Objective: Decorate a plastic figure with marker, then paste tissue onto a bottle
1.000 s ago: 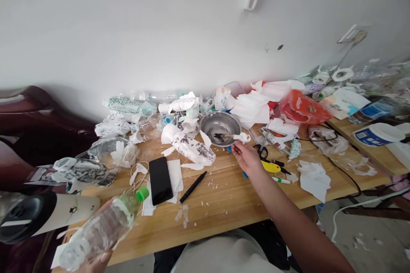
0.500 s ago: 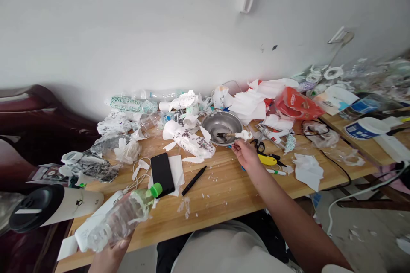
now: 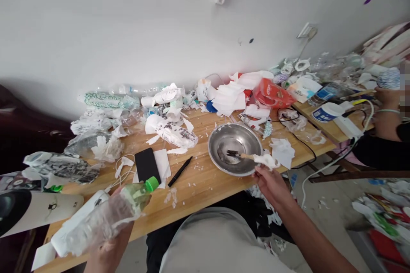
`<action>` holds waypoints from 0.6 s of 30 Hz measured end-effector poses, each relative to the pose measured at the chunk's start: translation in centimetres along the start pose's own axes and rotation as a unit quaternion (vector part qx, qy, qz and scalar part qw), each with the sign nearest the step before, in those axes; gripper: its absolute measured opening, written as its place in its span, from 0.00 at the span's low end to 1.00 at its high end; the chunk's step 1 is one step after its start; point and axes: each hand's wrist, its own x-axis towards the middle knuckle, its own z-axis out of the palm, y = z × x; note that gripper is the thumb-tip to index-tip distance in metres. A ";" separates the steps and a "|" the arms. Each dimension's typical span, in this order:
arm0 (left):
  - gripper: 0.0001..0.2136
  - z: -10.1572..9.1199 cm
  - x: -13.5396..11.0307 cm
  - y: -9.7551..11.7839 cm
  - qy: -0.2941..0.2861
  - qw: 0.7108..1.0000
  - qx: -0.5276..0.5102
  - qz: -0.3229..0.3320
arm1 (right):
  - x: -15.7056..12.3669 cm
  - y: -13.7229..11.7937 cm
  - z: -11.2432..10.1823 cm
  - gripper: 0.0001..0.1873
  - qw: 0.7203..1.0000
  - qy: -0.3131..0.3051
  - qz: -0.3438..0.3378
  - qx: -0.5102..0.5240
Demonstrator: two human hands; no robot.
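My left hand [image 3: 107, 249] is wrapped round a clear plastic bottle [image 3: 105, 217] with a green cap, held tilted over the table's near edge. My right hand [image 3: 270, 183] grips the near rim of a steel bowl [image 3: 235, 153], which sits near the front edge of the wooden table [image 3: 195, 192]. A brush with a paper-wrapped handle [image 3: 253, 158] rests in the bowl, its dark bristles on the bottom. A black phone [image 3: 146, 165] and a black pen [image 3: 180, 171] lie between my hands.
Crumpled paper, cut bottles and tissue [image 3: 160, 106] crowd the back of the table along the wall. A red packet [image 3: 272, 93] and a white tub [image 3: 326, 112] lie at the right. A white tumbler [image 3: 35, 208] lies far left. Another person's arm [image 3: 387, 111] shows at right.
My right hand has pulled the steel bowl from the back of the table toward the front edge. The view has swung right. The bottle stays in my left hand.
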 end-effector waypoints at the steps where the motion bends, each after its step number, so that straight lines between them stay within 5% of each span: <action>1: 0.36 1.2 -0.3 -0.3 -0.005 1.000 -0.018 -0.002 | -1.3 -0.3 -1.1 0.16 1.000 -0.006 0.015 -0.011; 5: 0.32 4.6 -1.8 -2.4 0.008 0.999 -0.039 -0.009 | -5.3 0.9 -2.4 0.17 0.994 -0.048 0.080 -0.058; 11: 0.34 4.4 -3.9 -6.9 0.022 0.994 -0.100 -0.043 | -6.8 4.7 -1.7 0.20 0.975 -0.135 0.136 -0.109; 15: 0.33 4.4 -5.8 -8.9 0.041 0.987 -0.145 -0.053 | -5.7 3.9 -3.1 0.39 0.967 -0.149 0.016 -0.207; 18: 0.34 5.3 -7.7 -10.2 0.020 0.973 -0.208 -0.093 | -5.5 2.3 -2.7 0.31 0.919 -0.149 -0.112 -0.347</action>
